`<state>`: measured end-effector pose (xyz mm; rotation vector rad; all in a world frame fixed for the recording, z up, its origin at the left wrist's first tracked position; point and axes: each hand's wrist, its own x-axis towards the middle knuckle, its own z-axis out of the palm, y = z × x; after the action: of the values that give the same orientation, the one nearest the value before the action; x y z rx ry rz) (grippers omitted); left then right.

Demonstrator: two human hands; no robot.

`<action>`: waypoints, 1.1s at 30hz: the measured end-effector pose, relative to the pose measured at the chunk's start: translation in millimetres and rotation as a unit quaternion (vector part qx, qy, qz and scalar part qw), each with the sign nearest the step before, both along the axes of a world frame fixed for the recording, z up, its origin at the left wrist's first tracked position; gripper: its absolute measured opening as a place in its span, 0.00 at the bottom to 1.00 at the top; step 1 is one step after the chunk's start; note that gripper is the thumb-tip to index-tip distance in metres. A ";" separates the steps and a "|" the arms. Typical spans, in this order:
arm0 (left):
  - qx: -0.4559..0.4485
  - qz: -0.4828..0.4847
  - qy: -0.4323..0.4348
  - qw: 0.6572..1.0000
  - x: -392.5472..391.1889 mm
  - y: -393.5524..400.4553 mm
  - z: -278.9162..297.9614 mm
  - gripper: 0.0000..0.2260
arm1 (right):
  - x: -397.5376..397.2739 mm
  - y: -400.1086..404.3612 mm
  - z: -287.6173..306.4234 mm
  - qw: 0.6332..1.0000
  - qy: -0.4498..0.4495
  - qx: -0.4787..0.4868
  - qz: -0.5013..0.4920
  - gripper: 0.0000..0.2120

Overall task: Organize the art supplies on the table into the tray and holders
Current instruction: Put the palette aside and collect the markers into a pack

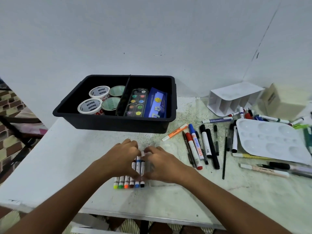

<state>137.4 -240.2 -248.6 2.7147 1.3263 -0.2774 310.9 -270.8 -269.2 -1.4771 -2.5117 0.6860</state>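
Both hands, left hand (pixel 120 159) and right hand (pixel 163 163), grip row of markers (pixel 129 182) just in front of black tray (pixel 116 122).

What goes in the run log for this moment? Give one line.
step: gathering markers | hands: left and right both holding marker set | tray: tape rolls left, paint box right | holder: on its side

Pale, speckled tabletop (pixel 168 200) against a white wall. Black divided tray (pixel 118 123) at the back, used as landmark. In front of tray: a row of small colour markers (pixel 129 182) side by side, partly covered by both hands. Right of tray: loose pens and markers (pixel 200 146) lying roughly parallel, an orange highlighter (pixel 174 132) nearest the tray's corner. Further right: white paint palette (pixel 270 142) atop more pens; white compartment holder (pixel 234 98) on its side, beige box (pixel 285 100) just beside it.
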 end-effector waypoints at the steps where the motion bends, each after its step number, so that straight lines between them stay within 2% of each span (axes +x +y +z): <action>1: -0.003 0.003 -0.004 1.000 3.8 -0.8 1.7 0.26 | 5.2 -1.7 1.0 1.000 0.027 -0.005 -0.001 0.24; 4: -0.014 -0.007 -0.066 0.998 25.4 -3.1 7.7 0.23 | 36.1 -1.9 7.7 0.994 0.109 0.007 -0.029 0.15; 6: -0.020 -0.016 -0.123 0.992 46.1 -5.9 12.7 0.22 | 65.0 1.3 13.3 0.990 0.120 0.038 -0.060 0.12; 10: 0.007 -0.053 -0.191 0.980 104.4 -2.3 11.2 0.20 | 145.9 8.4 21.2 0.976 0.105 0.103 -0.164 0.12; 16: -0.024 -0.122 -0.267 0.956 207.9 16.3 -4.0 0.20 | 275.4 0.6 11.1 0.936 0.077 0.142 -0.313 0.11; 20: -0.005 -0.179 -0.259 0.949 278.2 28.6 -15.2 0.26 | 344.8 -21.1 5.5 0.913 0.048 0.131 -0.383 0.14; 23: 0.013 -0.209 -0.240 0.948 316.8 38.9 -29.0 0.29 | 376.0 -37.7 -3.4 0.914 0.013 0.121 -0.387 0.16; 28: 0.050 -0.234 -0.124 0.963 346.3 47.6 -40.9 0.38 | 387.1 -48.8 -27.0 0.926 -0.039 0.118 -0.357 0.27; 31: 0.042 -0.228 -0.145 0.962 342.2 57.5 -44.5 0.38 | 387.5 -41.1 -30.3 0.928 -0.023 0.139 -0.345 0.25; 33: 0.046 -0.222 -0.142 0.964 336.7 64.0 -45.5 0.35 | 388.3 -35.3 -28.4 0.931 0.032 0.137 -0.338 0.20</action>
<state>474.1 -176.2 -294.0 2.9585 0.6664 0.1443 699.1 -306.1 -297.7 -1.9792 -1.7544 0.2432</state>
